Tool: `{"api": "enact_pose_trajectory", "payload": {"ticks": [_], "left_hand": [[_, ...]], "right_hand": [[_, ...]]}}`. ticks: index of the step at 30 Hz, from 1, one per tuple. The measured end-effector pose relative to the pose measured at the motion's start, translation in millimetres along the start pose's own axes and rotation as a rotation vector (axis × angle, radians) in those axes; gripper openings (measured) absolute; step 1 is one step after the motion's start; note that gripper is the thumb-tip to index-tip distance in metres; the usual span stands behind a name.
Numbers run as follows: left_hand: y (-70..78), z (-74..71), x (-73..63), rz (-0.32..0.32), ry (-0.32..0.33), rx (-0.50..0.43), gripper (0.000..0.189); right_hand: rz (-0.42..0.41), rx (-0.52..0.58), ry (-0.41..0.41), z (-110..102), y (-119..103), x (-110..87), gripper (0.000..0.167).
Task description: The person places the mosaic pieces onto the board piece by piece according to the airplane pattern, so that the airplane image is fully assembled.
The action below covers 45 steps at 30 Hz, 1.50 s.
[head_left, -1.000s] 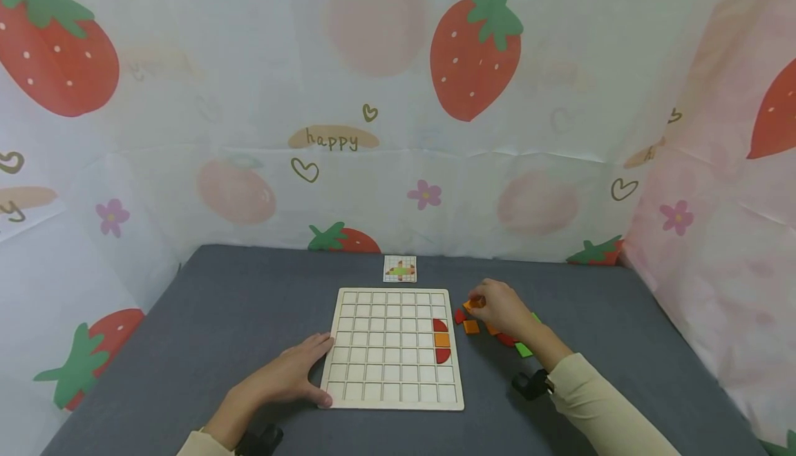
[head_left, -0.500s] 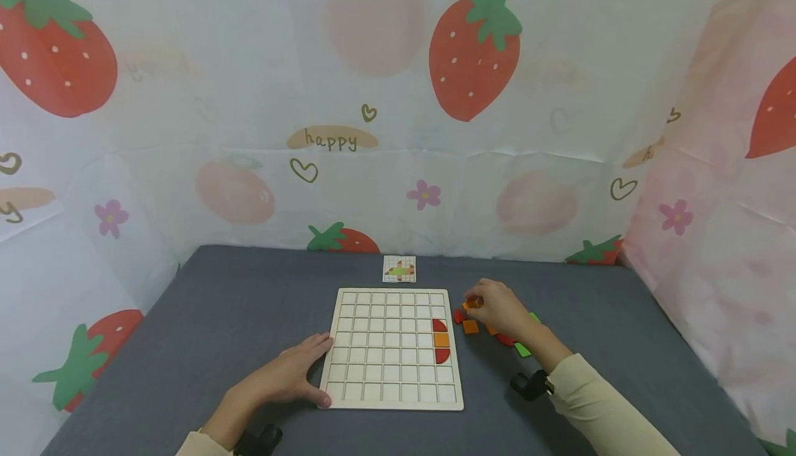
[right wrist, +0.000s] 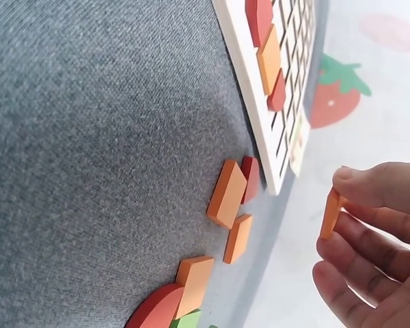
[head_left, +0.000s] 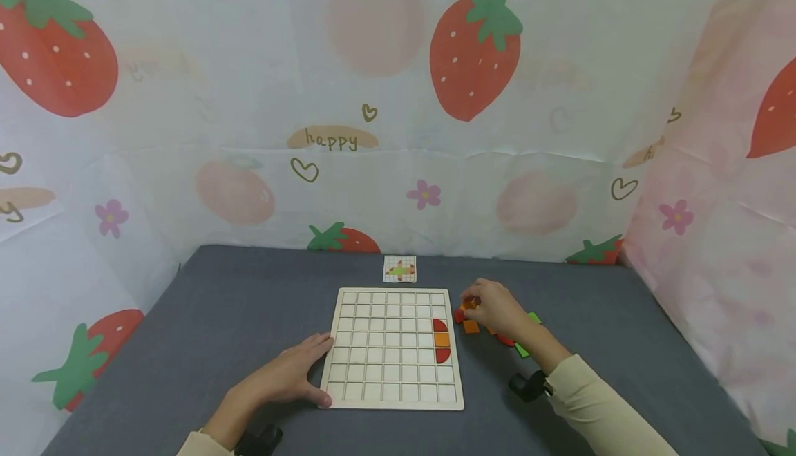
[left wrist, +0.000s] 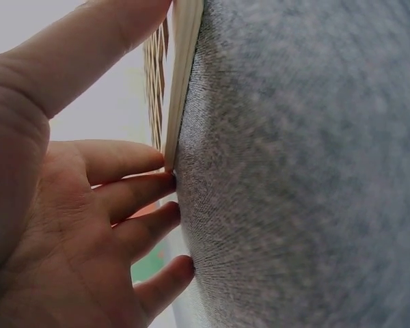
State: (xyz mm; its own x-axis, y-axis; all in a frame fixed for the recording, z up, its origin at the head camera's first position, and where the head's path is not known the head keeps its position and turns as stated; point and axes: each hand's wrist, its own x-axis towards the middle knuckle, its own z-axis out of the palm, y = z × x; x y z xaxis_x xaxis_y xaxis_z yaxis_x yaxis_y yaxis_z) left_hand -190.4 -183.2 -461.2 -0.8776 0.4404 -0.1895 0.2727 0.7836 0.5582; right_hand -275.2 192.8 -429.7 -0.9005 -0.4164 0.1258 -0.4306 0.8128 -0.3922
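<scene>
A pale grid board (head_left: 392, 405) was set flat on a dark grey cloth (head_left: 267, 304). Its left edge was touched by the left hand (head_left: 286, 372), whose fingers were extended and relaxed, with the thumb laid at the board's near left corner; nothing was gripped there. Just to the right of the board, near its far corner, an orange tile (right wrist: 331, 213) was pinched on edge between the thumb and fingers of the right hand (head_left: 500, 307).

In the board's rightmost column, an orange square (head_left: 441, 340) was seated between two red curved pieces (head_left: 443, 356). Close by the board's right edge, a loose red piece (right wrist: 249, 180) and three loose orange tiles (right wrist: 227, 195) were scattered beneath and beside the right hand. Farther right of the board, a rounded red piece (right wrist: 157, 311) and green pieces (head_left: 521, 350) were partly hidden by the wrist. Beyond the board's far edge, a small patterned card (head_left: 400, 269) was placed, and behind it a strawberry-printed curtain (head_left: 398, 97) was hung.
</scene>
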Motion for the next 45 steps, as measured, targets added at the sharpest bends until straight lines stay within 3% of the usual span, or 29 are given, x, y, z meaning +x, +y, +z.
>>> {"api": "enact_pose_trajectory", "payload": {"ticks": [8, 21, 45], "left_hand": [[-1.0, 1.4, 1.0, -0.004, 0.004, 0.010, 0.104], [1.1, 0.2, 0.4, -0.003, -0.003, -0.001, 0.103], [-0.9, 0.7, 1.5, -0.009, -0.005, 0.004, 0.103]], "right_hand": [[-0.032, -0.009, 0.012, 2.2, -4.8, 0.0, 0.019], [0.010, 0.025, -0.024, 8.5, -19.6, 0.5, 0.022], [-0.180, 0.059, -0.107, 21.5, -35.5, 3.9, 0.022]]}}
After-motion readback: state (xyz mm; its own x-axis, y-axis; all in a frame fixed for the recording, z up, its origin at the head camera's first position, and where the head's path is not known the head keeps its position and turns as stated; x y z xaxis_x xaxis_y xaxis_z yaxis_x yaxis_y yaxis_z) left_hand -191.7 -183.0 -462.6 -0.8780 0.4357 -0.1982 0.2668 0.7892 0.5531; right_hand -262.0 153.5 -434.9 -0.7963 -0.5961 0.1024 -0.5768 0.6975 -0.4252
